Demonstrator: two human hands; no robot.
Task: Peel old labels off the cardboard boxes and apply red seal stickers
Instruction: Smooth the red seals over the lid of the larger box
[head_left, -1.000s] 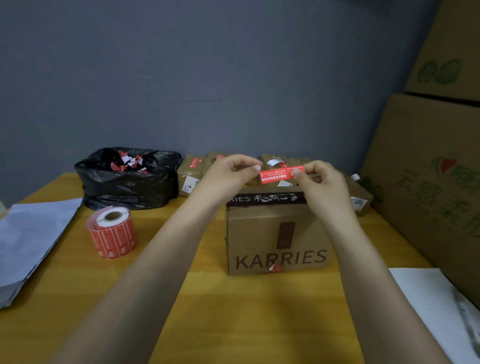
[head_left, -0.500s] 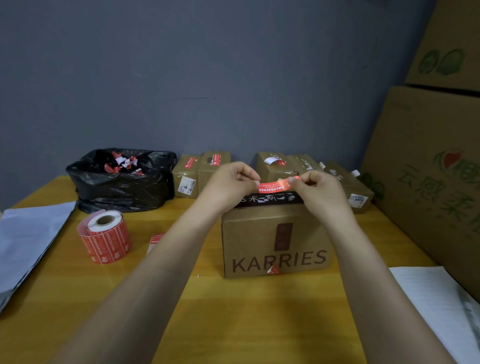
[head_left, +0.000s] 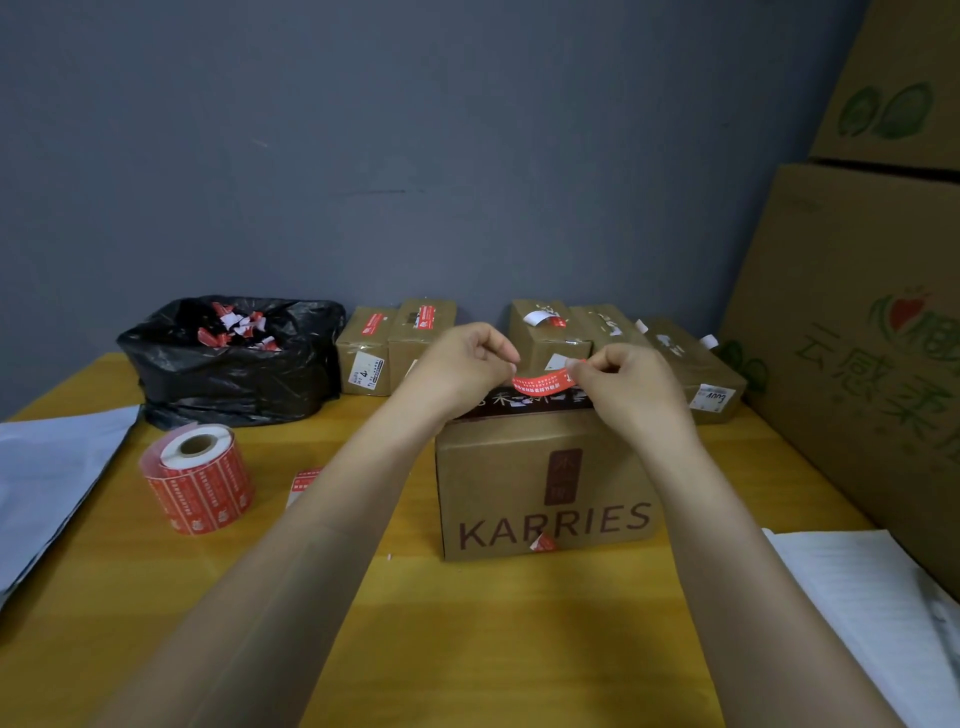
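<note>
A brown cardboard box (head_left: 545, 488) printed KARRIES stands in the middle of the yellow table. Just above its top, a red seal sticker (head_left: 544, 383) sags in a shallow curve. My left hand (head_left: 462, 364) pinches its left end and my right hand (head_left: 618, 379) pinches its right end. A scrap of red label (head_left: 543, 543) clings to the box's front bottom edge. A roll of red seal stickers (head_left: 200, 480) stands on the table to the left. Several small boxes (head_left: 395, 343) line the wall, some with red stickers, others with peeling white labels (head_left: 537, 317).
A black rubbish bag (head_left: 234, 364) holding red and white label scraps sits at the back left. A loose sticker piece (head_left: 302, 483) lies by my left forearm. Big cartons (head_left: 857, 364) are stacked on the right. White sheets (head_left: 47, 478) lie at both table sides.
Both hands have come down with the red sticker from above the box to just over its top. The sticker, stretched flat before, now sags in the middle.
</note>
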